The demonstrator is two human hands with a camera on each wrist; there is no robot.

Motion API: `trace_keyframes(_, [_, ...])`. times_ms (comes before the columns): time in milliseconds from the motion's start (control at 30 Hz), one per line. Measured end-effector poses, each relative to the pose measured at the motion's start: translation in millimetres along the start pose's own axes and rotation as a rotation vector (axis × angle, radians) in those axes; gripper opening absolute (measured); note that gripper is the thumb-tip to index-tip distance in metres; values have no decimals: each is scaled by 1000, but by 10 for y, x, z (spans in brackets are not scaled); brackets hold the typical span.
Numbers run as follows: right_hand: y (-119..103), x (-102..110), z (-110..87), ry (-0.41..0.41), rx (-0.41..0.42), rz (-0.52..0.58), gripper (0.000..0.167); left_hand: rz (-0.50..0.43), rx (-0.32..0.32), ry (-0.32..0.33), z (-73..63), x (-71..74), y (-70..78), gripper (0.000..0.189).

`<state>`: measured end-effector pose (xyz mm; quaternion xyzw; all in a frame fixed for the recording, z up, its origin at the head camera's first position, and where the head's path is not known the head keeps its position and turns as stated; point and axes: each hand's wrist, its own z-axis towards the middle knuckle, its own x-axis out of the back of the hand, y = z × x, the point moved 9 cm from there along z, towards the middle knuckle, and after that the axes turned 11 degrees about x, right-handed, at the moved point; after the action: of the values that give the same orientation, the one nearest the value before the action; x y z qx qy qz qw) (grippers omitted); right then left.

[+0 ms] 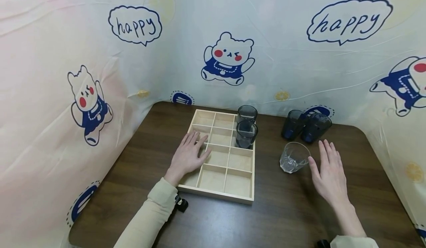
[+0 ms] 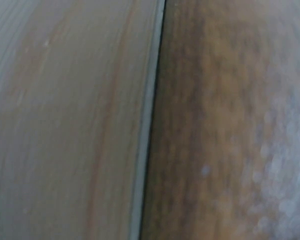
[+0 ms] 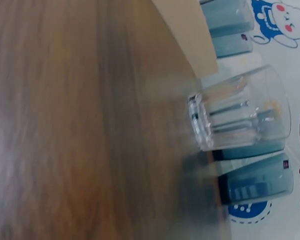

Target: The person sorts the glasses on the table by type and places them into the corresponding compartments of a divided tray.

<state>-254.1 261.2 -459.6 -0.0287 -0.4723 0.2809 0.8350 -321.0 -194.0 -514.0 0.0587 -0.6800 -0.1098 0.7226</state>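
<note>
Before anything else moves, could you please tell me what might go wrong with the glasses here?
The right hand is close beside the clear glass; a sideways nudge might tip it. The two dark glasses beyond it stand close together and could clink if bumped. The left hand lies over the divided box; a shove might jolt the tinted glasses standing in it.
</note>
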Motion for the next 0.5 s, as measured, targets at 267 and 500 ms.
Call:
trace_keyframes(267, [238,2,-73,-25,-33,-5,63,5,-1,4,-4,3,5,71])
trace_keyframes(500, [624,-40,-16,-81,-230,126,77,6,3,3,1,-3,-9,71])
